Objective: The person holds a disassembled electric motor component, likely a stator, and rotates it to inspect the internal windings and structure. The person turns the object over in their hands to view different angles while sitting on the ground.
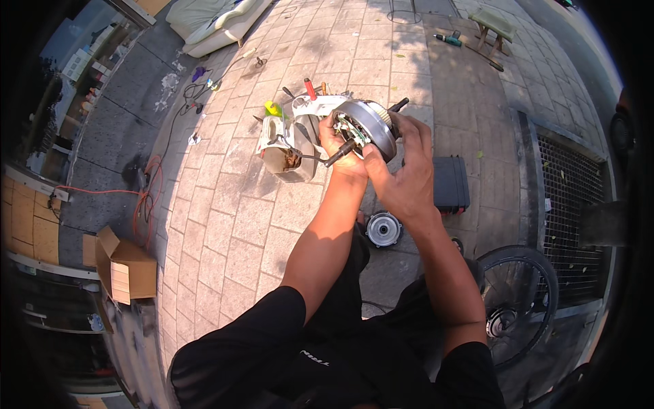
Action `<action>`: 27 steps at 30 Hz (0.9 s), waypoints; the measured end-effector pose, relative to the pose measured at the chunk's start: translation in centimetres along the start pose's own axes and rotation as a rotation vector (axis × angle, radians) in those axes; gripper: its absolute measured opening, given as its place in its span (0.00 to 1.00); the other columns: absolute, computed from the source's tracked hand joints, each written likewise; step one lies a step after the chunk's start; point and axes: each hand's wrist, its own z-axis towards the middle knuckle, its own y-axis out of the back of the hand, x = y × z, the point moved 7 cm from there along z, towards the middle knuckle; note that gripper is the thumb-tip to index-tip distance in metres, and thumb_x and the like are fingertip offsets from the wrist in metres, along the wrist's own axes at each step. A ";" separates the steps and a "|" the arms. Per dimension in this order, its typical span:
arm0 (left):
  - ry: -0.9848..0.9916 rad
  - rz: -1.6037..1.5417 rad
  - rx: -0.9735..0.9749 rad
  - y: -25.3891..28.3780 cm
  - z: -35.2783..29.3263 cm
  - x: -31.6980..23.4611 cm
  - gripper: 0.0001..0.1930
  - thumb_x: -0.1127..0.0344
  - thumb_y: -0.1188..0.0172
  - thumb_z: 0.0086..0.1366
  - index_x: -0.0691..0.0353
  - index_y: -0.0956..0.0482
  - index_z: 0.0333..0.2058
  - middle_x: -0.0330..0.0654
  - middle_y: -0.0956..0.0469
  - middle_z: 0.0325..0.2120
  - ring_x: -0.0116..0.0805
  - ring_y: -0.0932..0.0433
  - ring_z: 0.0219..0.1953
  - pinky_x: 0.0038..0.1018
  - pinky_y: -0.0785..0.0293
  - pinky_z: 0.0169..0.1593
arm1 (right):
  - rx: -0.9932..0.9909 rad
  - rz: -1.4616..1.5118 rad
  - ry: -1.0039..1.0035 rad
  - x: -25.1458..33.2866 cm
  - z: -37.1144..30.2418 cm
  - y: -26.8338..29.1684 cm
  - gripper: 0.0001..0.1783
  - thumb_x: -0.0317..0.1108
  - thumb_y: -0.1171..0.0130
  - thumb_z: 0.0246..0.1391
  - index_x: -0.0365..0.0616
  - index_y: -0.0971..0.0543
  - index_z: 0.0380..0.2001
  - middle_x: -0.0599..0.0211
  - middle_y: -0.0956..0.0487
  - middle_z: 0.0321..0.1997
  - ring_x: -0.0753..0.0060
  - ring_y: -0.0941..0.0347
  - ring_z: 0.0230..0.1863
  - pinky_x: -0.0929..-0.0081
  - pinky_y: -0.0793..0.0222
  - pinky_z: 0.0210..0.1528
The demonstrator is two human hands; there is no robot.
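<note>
At the far left a cardboard box [126,269] stands open on the paving [231,225], and a red cord [144,198] loops beside it. Further in, loose hand tools [201,87] and a red-handled screwdriver [310,88] lie on the bricks, near a white motor housing [285,140] that rests on its side. We hold the round hub motor [368,126] up in front of us, above the ground and just right of that housing. Our left hand [338,146] has its fingers curled tight round a black-handled tool [339,153], whose tip points into the open face of the motor where the windings and wiring show. Our right hand [402,170] is wrapped over the motor's rim, fingers spread across the far side and thumb pressed on the near edge, cradling it. To do this well, we judge it best to keep the right hand's grip firm so the motor cannot turn, and to work the tool lightly, away from the thin wires. Below our wrists a second round cover [383,229] lies on the ground; a black case [451,183] sits to its right, and a spoked wheel [514,303] leans at the lower right by a metal grate [569,204].
</note>
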 end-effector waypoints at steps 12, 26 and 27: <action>-0.029 0.030 0.012 0.7 0.3 -0.3 0.27 0.41 0.48 0.70 0.60 0.17 0.47 0.45 0.13 0.42 0.44 0.14 0.46 0.43 0.16 0.54 | 0.049 0.036 -0.076 0.1 0.2 0.0 0.34 0.35 0.29 0.53 0.34 0.25 0.62 0.49 0.27 0.62 0.51 0.26 0.63 0.58 0.29 0.66; 0.013 0.005 -0.058 0.7 0.2 0.0 0.25 0.44 0.46 0.68 0.61 0.15 0.46 0.46 0.12 0.43 0.45 0.14 0.47 0.45 0.17 0.55 | 0.002 0.012 -0.077 -0.4 -0.1 0.0 0.36 0.35 0.27 0.51 0.34 0.26 0.62 0.50 0.26 0.60 0.52 0.25 0.59 0.59 0.28 0.63; 0.008 0.006 -0.067 0.6 0.1 0.0 0.25 0.44 0.45 0.68 0.61 0.15 0.46 0.46 0.12 0.43 0.46 0.14 0.47 0.45 0.17 0.55 | 0.000 0.009 -0.077 -0.4 -0.1 0.0 0.36 0.35 0.27 0.51 0.34 0.26 0.62 0.50 0.26 0.60 0.52 0.25 0.59 0.59 0.28 0.63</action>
